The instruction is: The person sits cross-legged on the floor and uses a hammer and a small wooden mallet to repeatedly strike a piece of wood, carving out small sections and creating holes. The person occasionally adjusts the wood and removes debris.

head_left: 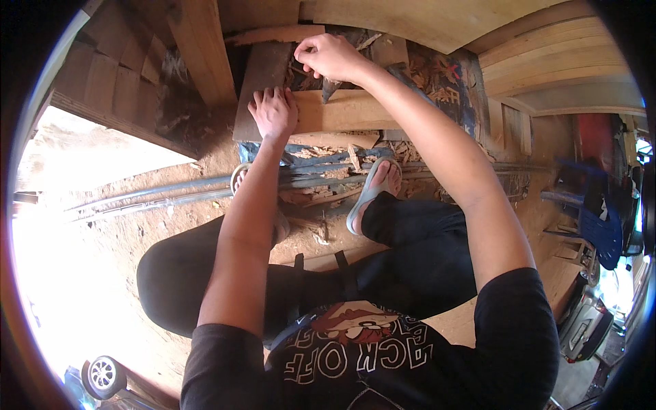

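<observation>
A pale wooden board lies crosswise in front of me on darker timber. My left hand rests palm down at its left end, fingers stretched out over a dark plank, the thumb side against the board. Above the board's far edge, my right hand is closed, its fingers curled together. Whatever it may hold is hidden by the hand. Just beneath it, a dark pointed piece reaches onto the board; I cannot tell whether it joins what is in the hand.
Wood chips litter the ground between my sandalled feet. Grey pipes run across there. A thick post stands far left, a large wooden panel at the far side. Blue plastic chairs stand right.
</observation>
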{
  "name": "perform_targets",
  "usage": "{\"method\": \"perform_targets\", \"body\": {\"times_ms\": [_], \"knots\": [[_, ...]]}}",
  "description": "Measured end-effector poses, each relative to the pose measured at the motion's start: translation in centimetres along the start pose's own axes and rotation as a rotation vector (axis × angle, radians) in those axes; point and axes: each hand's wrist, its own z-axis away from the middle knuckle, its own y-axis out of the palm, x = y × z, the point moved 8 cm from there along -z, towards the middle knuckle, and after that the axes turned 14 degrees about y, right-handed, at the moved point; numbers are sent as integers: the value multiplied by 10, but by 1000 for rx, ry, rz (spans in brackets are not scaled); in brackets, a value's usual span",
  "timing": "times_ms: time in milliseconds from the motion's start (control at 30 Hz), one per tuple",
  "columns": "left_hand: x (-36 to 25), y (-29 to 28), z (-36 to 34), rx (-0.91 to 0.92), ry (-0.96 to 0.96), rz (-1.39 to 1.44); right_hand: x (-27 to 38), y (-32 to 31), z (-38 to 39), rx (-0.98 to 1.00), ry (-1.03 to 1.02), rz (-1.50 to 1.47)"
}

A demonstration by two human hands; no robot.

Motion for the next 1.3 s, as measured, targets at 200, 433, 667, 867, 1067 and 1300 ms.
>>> {"method": "perform_targets", "body": {"times_ms": [200, 433, 667, 867, 1067, 1300], "knots": [[-1, 1, 0, 52, -18, 0, 0, 24, -4, 222, -73, 225], [3, 4, 3, 33, -8, 35, 12, 24, -3, 357, 126, 794], [-1, -5, -3, -6, -55, 23, 37, 39, 27, 510, 203, 1337], [-16, -5, 2, 26, -21, 59, 14, 51, 18, 695, 360, 1410], [-22, -6, 5, 56, 24, 72, -10, 59, 8, 614, 442, 1649], [-27, -11, 4, 133, 36, 70, -6, 59, 12, 369, 300, 1466]]}}
